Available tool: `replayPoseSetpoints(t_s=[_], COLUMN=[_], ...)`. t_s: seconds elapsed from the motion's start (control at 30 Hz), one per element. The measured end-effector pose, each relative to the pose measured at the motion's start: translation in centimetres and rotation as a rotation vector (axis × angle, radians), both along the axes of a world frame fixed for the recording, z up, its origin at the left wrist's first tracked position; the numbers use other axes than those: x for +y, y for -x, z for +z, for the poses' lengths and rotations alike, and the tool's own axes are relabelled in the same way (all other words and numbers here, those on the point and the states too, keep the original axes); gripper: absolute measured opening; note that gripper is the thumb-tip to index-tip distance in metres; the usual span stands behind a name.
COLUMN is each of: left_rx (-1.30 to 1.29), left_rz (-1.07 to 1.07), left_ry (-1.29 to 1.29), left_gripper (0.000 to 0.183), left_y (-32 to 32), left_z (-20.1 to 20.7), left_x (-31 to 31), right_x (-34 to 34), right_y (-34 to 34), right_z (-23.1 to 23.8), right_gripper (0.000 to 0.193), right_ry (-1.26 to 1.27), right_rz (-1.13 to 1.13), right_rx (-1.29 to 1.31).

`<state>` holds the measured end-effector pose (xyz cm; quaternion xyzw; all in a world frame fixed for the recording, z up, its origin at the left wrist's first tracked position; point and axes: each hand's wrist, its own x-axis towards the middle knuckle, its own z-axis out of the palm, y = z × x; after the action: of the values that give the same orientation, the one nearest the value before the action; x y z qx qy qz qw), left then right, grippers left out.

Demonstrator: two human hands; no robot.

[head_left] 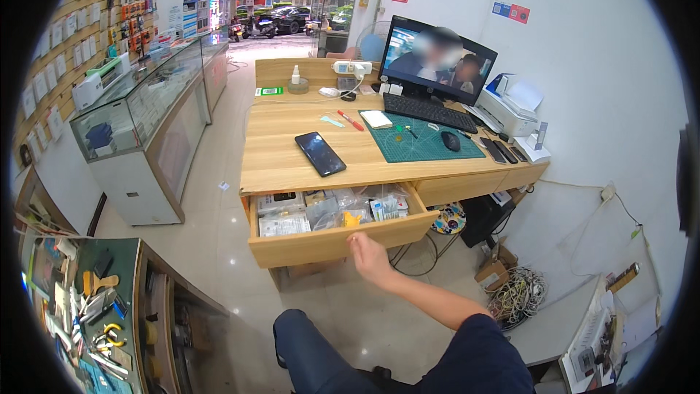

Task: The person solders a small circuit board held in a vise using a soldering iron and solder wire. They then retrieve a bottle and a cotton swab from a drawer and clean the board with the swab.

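My right hand [370, 257] reaches in from the lower right, its fingers closed at the front panel of a pulled-out wooden drawer [302, 248]. The exact grip on the panel is partly hidden by the hand itself. Inside the drawer lie white packets [284, 225], clear plastic bags [321, 210], a yellow item [352, 219] and a blue-and-white package [385, 209]. Above it, on the wooden desk [273, 160], a black smartphone [320, 154] rests face up. My left hand is out of view.
A green cutting mat [397, 152] carries a mouse [451, 141]; behind it are a keyboard [430, 113], monitor [437, 62] and printer [507, 109]. Glass display cases [138, 117] stand left. Tools cover a bench [127, 263] at lower left. Coiled cables [521, 295] lie right.
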<state>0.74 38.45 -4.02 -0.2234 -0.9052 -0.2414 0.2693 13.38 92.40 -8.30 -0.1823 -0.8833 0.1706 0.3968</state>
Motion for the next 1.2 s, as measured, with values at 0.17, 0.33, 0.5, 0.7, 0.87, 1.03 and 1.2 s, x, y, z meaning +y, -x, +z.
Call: replayPoseSetpoints(t_s=[0.17,0.33,0.5,0.7,0.87,1.03,1.2], left_rx=[-0.249,-0.097,0.104,0.265,0.137,0.020,-0.179], left_rz=[0.011,0.096,-0.010,0.015,0.399,0.347,0.395], left_ry=[-0.082,-0.162,-0.175,-0.164,-0.033,0.059,-0.048], left_gripper=[0.042,0.035,0.016,0.043,0.017,0.034,0.055], left_y=[-0.4,-2.2,-6.9,-9.9,-6.0,10.3,26.6], left_z=[0.0,-0.5,-1.6,1.0,5.7,7.7,6.6], left_x=[-4.5,-8.4,-15.8,-21.8,-27.6,-32.6,-34.3], right_x=[1.6,5.9,13.4,7.9,-5.4,-19.5,-28.1], right_y=[5.4,9.2,10.5,11.5,18.6,24.2,22.4], right_z=[-1.4,-5.8,-8.6,-8.2,-7.3,-0.8,4.6], right_gripper=[0.020,0.036,0.042,0.038,0.028,0.019,0.010], right_ry=[0.029,0.244,0.298,0.163,0.140,0.251,0.327], right_rz=[-0.044,-0.230,-0.204,-0.271,0.082,0.471,0.571], right_rx=[0.015,-0.015,-0.114,-0.102,-0.024,0.047,0.001])
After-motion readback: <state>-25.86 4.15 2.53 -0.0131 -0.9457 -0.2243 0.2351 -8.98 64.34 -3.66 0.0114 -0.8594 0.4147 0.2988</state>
